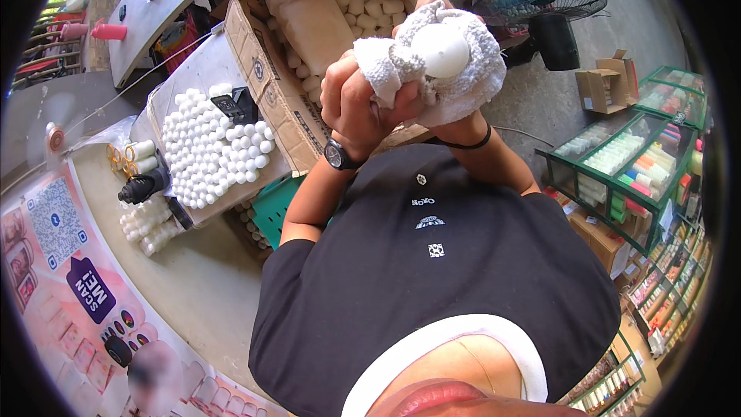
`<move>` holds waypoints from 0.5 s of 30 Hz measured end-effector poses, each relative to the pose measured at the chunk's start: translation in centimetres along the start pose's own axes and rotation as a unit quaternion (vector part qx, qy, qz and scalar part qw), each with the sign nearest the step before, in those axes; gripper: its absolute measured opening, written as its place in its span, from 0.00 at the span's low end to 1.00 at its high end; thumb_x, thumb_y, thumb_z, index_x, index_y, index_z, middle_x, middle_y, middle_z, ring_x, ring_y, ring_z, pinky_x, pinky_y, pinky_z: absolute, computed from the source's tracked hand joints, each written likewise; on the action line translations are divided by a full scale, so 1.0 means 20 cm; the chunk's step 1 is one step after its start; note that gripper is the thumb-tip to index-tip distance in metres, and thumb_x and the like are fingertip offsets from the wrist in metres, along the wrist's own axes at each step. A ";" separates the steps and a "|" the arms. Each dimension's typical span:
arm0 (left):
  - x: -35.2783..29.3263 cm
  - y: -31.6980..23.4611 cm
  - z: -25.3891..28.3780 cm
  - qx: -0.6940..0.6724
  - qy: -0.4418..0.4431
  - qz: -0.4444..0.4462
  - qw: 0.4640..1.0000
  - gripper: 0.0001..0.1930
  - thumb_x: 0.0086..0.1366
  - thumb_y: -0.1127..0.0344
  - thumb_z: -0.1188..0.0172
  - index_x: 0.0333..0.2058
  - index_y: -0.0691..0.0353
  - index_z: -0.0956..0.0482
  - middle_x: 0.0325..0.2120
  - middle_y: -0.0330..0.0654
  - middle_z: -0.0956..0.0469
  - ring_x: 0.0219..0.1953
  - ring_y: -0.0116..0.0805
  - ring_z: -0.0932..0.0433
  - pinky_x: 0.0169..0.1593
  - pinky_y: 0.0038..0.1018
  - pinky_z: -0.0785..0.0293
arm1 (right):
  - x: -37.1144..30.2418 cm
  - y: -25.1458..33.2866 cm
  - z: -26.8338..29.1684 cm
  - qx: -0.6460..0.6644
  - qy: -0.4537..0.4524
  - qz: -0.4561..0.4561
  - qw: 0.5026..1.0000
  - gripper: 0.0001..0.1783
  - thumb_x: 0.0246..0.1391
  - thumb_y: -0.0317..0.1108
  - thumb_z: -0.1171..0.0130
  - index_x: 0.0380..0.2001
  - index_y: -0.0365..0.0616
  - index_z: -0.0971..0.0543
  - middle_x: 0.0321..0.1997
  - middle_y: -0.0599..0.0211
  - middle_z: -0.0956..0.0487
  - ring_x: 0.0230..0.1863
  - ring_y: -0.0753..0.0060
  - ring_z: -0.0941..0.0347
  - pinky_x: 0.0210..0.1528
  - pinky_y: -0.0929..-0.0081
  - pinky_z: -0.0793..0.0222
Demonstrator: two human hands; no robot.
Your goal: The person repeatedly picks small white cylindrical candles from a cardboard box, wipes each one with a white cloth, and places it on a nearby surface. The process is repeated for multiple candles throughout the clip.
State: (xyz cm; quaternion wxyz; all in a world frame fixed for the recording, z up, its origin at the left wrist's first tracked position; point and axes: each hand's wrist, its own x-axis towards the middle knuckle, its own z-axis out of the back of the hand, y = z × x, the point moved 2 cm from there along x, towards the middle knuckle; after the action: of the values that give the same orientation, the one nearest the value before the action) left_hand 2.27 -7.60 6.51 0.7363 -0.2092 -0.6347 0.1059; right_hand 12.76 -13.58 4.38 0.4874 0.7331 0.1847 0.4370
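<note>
A white terry cloth (486,62) is bunched around a white candle (441,52), whose round end faces up with a small dark dot at its centre. My left hand (351,100), with a watch at the wrist, is closed on the cloth's left part, pressing it beside the candle. Behind the cloth, my right hand (461,130) grips the wrapped candle; most of its fingers are hidden, and some show above the cloth. Both hands are raised over the near side of an open cardboard box (282,108), which holds several white candles (370,6) and a paper-wrapped pack (312,25).
Left of the box, many white candles (212,150) stand close together on a table with a black device (238,106) among them. A black fan (552,19) stands at the far right. A green-framed glass case (629,158) of coloured candles is at right. A green crate (276,212) sits below.
</note>
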 end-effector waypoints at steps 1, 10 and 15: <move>0.00 0.00 0.01 0.013 0.004 -0.001 1.000 0.14 0.49 0.61 0.31 0.30 0.62 0.23 0.33 0.41 0.26 0.33 0.38 0.24 0.34 0.28 0.27 | 0.00 0.01 -0.01 0.021 -0.019 -0.004 1.000 0.17 0.52 0.40 0.43 0.39 0.43 0.34 0.39 0.68 0.34 0.42 0.77 0.34 0.44 0.78 0.35; 0.04 -0.01 0.04 0.025 0.041 -0.035 0.998 0.14 0.52 0.65 0.36 0.37 0.62 0.23 0.35 0.41 0.27 0.35 0.36 0.26 0.37 0.30 0.24 | 0.09 0.16 -0.05 0.103 -0.015 -0.038 0.994 0.11 0.51 0.36 0.46 0.27 0.38 0.29 0.31 0.68 0.31 0.30 0.80 0.33 0.32 0.84 0.37; 0.01 0.04 0.01 -0.001 -0.001 -0.064 0.998 0.12 0.57 0.66 0.40 0.38 0.64 0.26 0.34 0.44 0.28 0.34 0.38 0.26 0.35 0.32 0.21 | 0.07 0.16 -0.09 0.183 -0.056 -0.081 0.978 0.11 0.48 0.35 0.44 0.24 0.38 0.28 0.30 0.67 0.32 0.31 0.79 0.34 0.33 0.85 0.37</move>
State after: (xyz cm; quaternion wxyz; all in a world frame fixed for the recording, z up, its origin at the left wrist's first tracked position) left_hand 2.24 -6.78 6.25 0.7409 -0.1685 -0.6476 0.0582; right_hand 11.59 -13.02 8.04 0.3883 0.8158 0.2930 0.3127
